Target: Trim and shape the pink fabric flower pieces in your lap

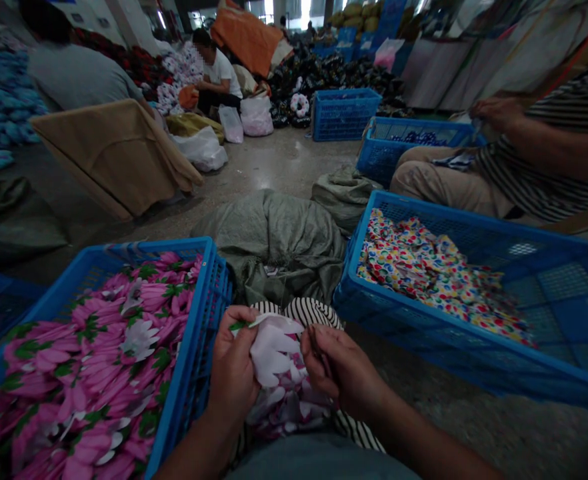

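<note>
1. Grey floor (274, 155) stretches away beyond the fingers.
2. A pale fabric piece (270, 350) with rounded petal lobes hangs between the hands.
3. Left fingers (244, 315) pinch its left edge; right fingers (330, 340) bunch at its right tip, their grip impossible to tell.
4. Left of the fingers: blue crate (200, 300), pink petals (109, 353). Right: printed pieces (419, 263). Directly ahead, a bulky sack (279, 227) blocks the floor.

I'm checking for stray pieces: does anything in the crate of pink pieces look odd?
One pale piece in the crate stands out: it looks whitish among mostly pink pieces. Nothing looks spilled there.
</note>
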`<state>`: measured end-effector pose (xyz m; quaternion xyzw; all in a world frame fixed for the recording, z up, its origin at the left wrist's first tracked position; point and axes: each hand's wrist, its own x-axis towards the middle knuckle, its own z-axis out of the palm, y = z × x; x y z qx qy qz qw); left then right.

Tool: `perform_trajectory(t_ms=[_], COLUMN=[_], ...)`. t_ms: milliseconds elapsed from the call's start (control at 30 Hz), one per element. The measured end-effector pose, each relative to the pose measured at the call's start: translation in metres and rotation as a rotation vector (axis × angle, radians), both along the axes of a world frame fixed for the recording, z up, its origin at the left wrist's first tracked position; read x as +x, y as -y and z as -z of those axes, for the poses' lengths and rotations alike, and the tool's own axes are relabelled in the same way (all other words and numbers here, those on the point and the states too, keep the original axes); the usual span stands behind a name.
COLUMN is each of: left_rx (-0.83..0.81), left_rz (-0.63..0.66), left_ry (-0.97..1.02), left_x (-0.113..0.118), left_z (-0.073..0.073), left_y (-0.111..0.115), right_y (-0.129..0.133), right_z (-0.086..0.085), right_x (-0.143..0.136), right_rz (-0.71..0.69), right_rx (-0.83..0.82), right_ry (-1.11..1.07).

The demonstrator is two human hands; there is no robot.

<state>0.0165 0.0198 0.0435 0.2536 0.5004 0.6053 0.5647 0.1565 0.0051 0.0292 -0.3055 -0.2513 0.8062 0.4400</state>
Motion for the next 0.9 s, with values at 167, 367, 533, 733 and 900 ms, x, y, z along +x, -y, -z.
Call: perform_trajectory(t_ms=[167,367,533,733,900], left_rx=[0.205,0.392,0.36,0.238,0.191], left_rz=[-0.067,-0.038,-0.037,-0.042,-0.069], left_ry=[-0.329,-0.403,-0.331,-0.273,-0.28], left_x=[0.002,0.003,0.003,0.004,0.004], left_z=[0.004,0.003,0.003,0.002,0.001], left_y=[0.007,0.01,0.012,0.014,0.015], right_y=[0.008,0.008,0.001,-0.004,-0.005], right_z=[-0.012,-0.005,-0.005,-0.006,-0.004], right_x=[0.003,0.004,0.002,0.0,0.0], right_rz=[0.033,0.036,0.111,0.162,0.173], right_rx=[0.047,0.229,0.455,0.673,0.697], right_ry=[-0.013,0.298,0.605,0.859,0.898])
